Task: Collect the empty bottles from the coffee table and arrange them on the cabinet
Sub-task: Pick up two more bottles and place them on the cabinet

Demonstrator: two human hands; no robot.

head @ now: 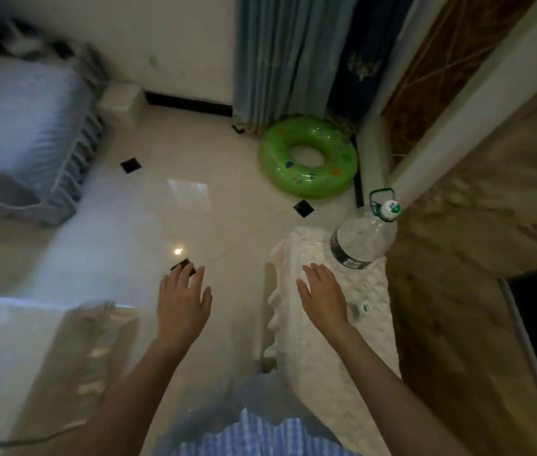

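- Left hand (183, 299) spread, holding nothing, above the floor (227, 205).
- Right hand (323, 296) flat, empty, near the large bottle (360, 240) on the white cabinet (319, 357).

Bare floor (227, 225) lies open between the glass desk (46, 340) and the white cabinet (319, 357); a large bottle (360, 241) crowds the cabinet's far end.

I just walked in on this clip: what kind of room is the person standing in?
Probably a living room in a home: glossy tiled floor, blue curtain, a green inflatable swim ring lying by it, and a white cabinet bearing a large clear bottle.
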